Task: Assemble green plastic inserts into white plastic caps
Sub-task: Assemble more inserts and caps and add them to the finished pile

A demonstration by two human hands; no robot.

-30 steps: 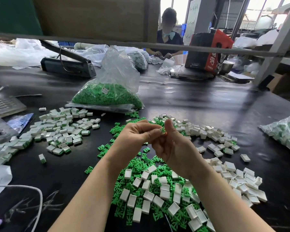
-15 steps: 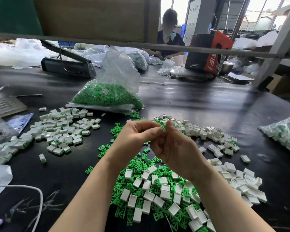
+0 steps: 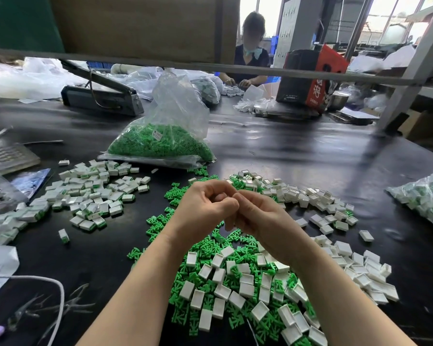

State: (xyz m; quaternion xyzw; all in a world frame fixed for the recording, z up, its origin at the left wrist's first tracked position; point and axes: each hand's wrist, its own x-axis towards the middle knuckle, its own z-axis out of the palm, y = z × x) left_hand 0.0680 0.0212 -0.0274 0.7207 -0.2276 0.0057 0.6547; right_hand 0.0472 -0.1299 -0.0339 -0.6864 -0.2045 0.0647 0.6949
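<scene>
While both hands meet above the middle of the desk (image 3: 298, 156), the left hand (image 3: 205, 208) and right hand (image 3: 258, 216) have their fingers curled tightly together, knuckle to knuckle. What they pinch is hidden; I cannot tell which part each holds, though it is most likely one cap and one insert being pressed together. To do this well, the insert should be squared to the cap's open side and pushed evenly until seated. Loose green inserts (image 3: 185, 275) and white caps (image 3: 220, 290) lie mixed in one heap toward the desk's near edge, too many to count. One pile of finished caps (image 3: 95, 196) sits toward the left edge. One clear bag of inserts (image 3: 160, 143) stands beyond the hands.
</scene>
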